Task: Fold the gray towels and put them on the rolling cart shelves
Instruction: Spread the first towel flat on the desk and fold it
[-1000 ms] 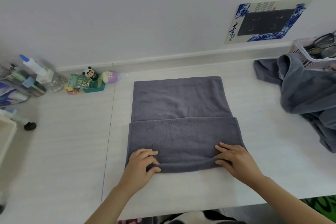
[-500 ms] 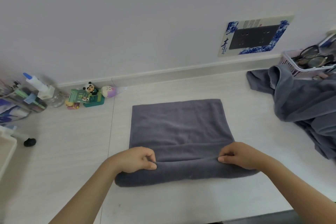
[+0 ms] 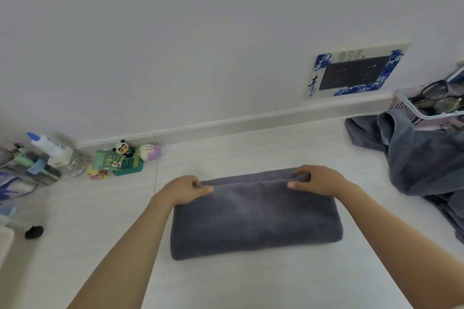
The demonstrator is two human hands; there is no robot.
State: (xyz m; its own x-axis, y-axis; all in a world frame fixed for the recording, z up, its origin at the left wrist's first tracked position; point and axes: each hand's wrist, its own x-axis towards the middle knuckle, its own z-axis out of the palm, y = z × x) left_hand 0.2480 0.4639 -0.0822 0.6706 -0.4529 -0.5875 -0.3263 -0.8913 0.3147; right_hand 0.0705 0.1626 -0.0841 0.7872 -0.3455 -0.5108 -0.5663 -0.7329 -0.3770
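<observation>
Folded gray towel point(image 3: 253, 218): lies flat on the white tabletop point(image 3: 251, 283), at its middle, folded into a thick wide rectangle; rounded fold toward the person, loose top edge at the far side.

Left hand point(image 3: 187, 189): at the towel's far left corner; fingers curled, thumb and fingers pinching the upper layer's edge.

Right hand point(image 3: 316, 179): at the towel's far right corner; fingers curled over the edge, thumb pointing inward along it, gripping the upper layer.

Pile of unfolded gray towels point(image 3: 421, 158): heaped at the right edge of the tabletop, well apart from the folded towel; one part drapes against the basket.

Pale plastic basket point(image 3: 411, 113): behind the pile, by the wall; holds dark eyeglasses point(image 3: 437, 95).

Wall outlet panel point(image 3: 354, 73): dark plate framed in blue-and-white pattern, on the wall above the far right of the tabletop.

Small items at the far left, along the wall: panda figurine point(image 3: 123, 148); green tray point(image 3: 128, 165) beneath it; round purple-and-cream toy point(image 3: 150, 152) just beside; white squeeze bottle with blue tip point(image 3: 47, 147); clear glass jar point(image 3: 74, 164); further clutter at the left edge, too blurred to tell.

Small black object point(image 3: 34, 231): on the tabletop near the left edge; kind unclear.
</observation>
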